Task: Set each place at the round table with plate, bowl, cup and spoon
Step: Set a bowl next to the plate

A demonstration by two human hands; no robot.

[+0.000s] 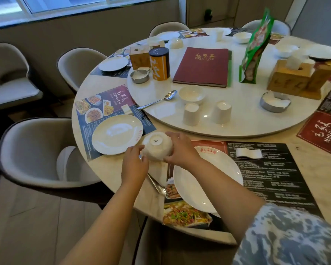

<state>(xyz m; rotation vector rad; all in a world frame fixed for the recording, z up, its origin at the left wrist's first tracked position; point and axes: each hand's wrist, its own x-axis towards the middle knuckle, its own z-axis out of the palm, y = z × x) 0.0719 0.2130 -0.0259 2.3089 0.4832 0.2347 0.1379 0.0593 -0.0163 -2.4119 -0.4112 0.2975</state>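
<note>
You are holding a small white ceramic bowl (157,145) upside down between both hands at the near edge of the round marble table (111,169), its foot ring facing up, probably so that you can turn it upright or set it mouth-down to keep it clean. Your left hand (135,164) is curling its fingers against the bowl's 8 o'clock side while your right hand (181,148) is cupping the 3 o'clock side, thumb over the rim, sharing the load. A steel spoon (158,185) is poking out from under your left hand toward 5 o'clock; whether that hand is pinching it I cannot tell. The bowl is hovering between two white dinner plates: one (117,134) at its 9 o'clock on a blue printed placemat (107,100), one (208,180) at its 4 o'clock on a black placemat (266,169). At 12 o'clock, on the white turntable (237,104), a second spoon (157,101), a spare white bowl (191,94) and two inverted white cups (191,114) (222,112) are waiting, likely stock for these places.
</note>
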